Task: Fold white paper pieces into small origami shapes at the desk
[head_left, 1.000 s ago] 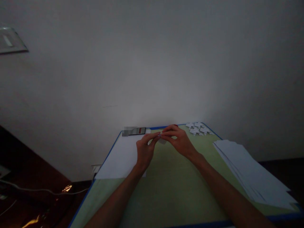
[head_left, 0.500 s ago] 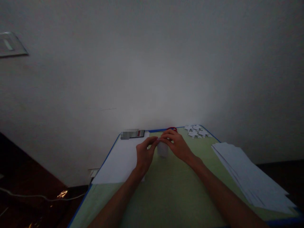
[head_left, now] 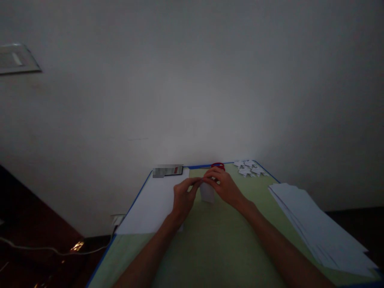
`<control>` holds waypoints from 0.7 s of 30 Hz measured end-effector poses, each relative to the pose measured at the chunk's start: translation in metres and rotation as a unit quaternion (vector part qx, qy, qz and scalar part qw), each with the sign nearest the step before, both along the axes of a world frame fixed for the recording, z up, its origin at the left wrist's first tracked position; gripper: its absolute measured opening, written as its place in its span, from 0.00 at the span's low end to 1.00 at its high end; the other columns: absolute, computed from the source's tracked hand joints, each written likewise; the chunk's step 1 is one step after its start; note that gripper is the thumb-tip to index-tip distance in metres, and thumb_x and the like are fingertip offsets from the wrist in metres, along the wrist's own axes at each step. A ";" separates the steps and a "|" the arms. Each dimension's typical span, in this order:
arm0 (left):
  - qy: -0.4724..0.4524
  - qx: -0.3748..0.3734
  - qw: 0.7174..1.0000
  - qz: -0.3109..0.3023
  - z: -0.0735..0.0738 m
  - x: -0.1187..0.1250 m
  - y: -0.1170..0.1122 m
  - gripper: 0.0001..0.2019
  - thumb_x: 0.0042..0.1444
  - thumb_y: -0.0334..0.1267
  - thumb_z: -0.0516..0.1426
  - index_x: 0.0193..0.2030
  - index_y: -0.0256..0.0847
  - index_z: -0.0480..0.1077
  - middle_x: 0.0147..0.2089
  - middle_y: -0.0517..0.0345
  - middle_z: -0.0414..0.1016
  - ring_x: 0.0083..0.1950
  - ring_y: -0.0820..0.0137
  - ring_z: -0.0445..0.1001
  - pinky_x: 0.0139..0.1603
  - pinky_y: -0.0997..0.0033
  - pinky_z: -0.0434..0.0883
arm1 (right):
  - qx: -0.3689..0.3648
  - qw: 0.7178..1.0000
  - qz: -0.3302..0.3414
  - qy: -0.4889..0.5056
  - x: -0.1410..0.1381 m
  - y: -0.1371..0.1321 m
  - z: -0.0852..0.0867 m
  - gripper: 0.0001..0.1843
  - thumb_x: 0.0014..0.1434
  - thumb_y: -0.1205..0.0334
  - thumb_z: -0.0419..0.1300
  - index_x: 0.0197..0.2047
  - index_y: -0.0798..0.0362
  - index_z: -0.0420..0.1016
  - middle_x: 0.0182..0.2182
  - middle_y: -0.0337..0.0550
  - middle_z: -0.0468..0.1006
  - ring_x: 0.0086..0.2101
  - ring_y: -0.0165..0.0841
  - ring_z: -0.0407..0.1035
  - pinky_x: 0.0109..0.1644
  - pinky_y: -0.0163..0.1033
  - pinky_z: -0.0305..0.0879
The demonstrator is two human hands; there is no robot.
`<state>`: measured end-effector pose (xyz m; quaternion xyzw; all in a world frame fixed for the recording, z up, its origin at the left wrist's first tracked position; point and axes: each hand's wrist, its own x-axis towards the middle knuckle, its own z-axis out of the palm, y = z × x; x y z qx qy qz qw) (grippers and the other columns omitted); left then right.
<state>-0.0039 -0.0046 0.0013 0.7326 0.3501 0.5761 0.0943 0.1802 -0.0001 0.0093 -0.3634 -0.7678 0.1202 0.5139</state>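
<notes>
So both hands were on one small white slip, out over the middle of the tabletop. Left hand had its grip pinched on the slip's top edge, thumb against finger, and the right hand was pinching that same edge from the other side. The fingertips were super close together, couldn't tell if they actually touched. The rest of the slip hung below them, and I couldn't make out whether its bottom end met the tabletop.

Left of that lay a big white sheet, partly behind the left arm, with a phone at its far end. Some red-handled scissors sat by the back edge, just beyond the right hand. Far right corner had a bunch of spiky paper stars, and nearer along the right side was a fanned-out paper stack.
</notes>
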 end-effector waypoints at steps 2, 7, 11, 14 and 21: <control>0.002 0.000 1.000 0.000 0.001 0.000 0.000 0.03 0.60 0.37 0.65 0.38 0.43 0.82 0.36 0.57 0.87 0.35 0.66 0.85 0.42 0.69 0.80 | -0.002 1.000 0.006 0.004 0.000 -0.001 0.001 0.10 0.69 0.58 0.62 0.37 0.51 0.82 0.39 0.44 0.80 0.40 0.35 0.76 0.42 0.40 0.73; 0.002 -0.003 1.000 0.001 0.004 0.001 0.000 0.04 0.61 0.37 0.64 0.37 0.41 0.81 0.34 0.57 0.86 0.34 0.67 0.84 0.41 0.70 0.80 | -0.007 1.000 0.021 0.015 0.002 -0.004 0.004 0.04 0.66 0.62 0.65 0.39 0.50 0.82 0.39 0.43 0.81 0.40 0.34 0.76 0.40 0.38 0.74; 0.001 -0.003 1.000 0.001 0.002 0.001 0.000 0.04 0.62 0.37 0.64 0.37 0.41 0.80 0.35 0.56 0.86 0.35 0.67 0.84 0.41 0.69 0.80 | 0.003 1.000 0.013 0.010 0.002 -0.007 0.006 0.03 0.64 0.66 0.66 0.40 0.50 0.82 0.38 0.43 0.82 0.39 0.34 0.77 0.42 0.39 0.73; 0.003 -0.003 1.000 -0.001 0.001 0.001 0.001 0.03 0.61 0.36 0.64 0.37 0.41 0.81 0.35 0.57 0.86 0.35 0.67 0.84 0.41 0.70 0.80 | 0.003 1.000 0.003 0.011 0.003 -0.008 0.006 0.04 0.63 0.68 0.67 0.41 0.50 0.81 0.37 0.42 0.83 0.38 0.34 0.77 0.42 0.39 0.73; 0.005 0.001 1.000 -0.007 0.001 0.001 0.001 0.02 0.61 0.35 0.65 0.37 0.41 0.81 0.35 0.56 0.86 0.35 0.66 0.84 0.41 0.68 0.80 | 0.027 1.000 0.009 -0.003 0.004 -0.005 0.005 0.03 0.63 0.68 0.67 0.38 0.50 0.81 0.36 0.42 0.84 0.39 0.36 0.78 0.47 0.43 0.73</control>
